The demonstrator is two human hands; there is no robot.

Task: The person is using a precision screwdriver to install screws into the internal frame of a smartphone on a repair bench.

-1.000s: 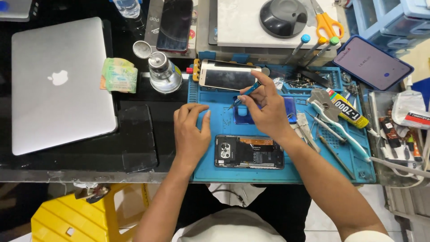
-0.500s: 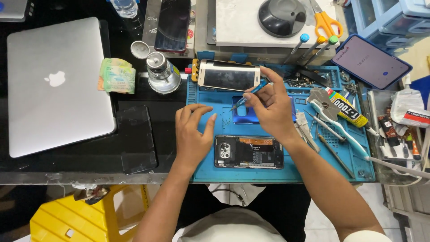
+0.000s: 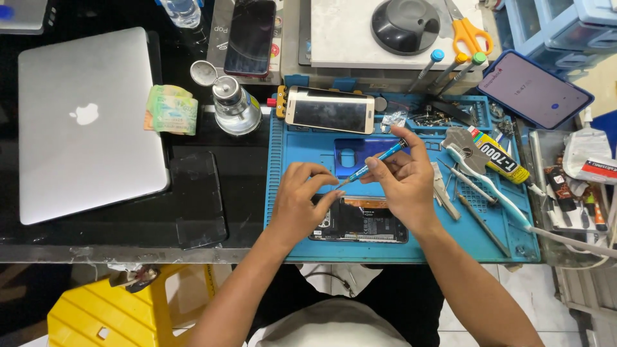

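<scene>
On the blue work mat [image 3: 289, 193], near its front edge, lies the opened phone [image 3: 360, 222], back cover off and internal boards exposed, with its long axis running left to right across the person's body. Both hands sit directly above its upper edge. The right hand [image 3: 402, 183] is closed in a pencil-type grip around a slim blue screwdriver [image 3: 373, 164]; thumb and forefinger pinch the shaft at mid-length. The tool's long axis runs diagonally, handle end high and to the right, tip low and to the left, so the tip points down toward the upper left portion of the phone, just beside the left fingertips. The left hand [image 3: 302, 199] is curled, not wrapped around any object; its fingertips meet the screwdriver tip area and rest at or on the phone's upper left corner. Whether they pinch a small part there is too fine to tell. Relative to the right-hand grip, the phone lies below and slightly left, close underneath the palm, which covers part of its upper edge. The left hand is nearer to the phone's camera end; the right hand is nearer to its middle and right half. Behind the hands, flat on the mat, lies a blue back cover [image 3: 357, 154], and beyond it a second phone [image 3: 329, 110] with a gold frame, screen up.
</scene>
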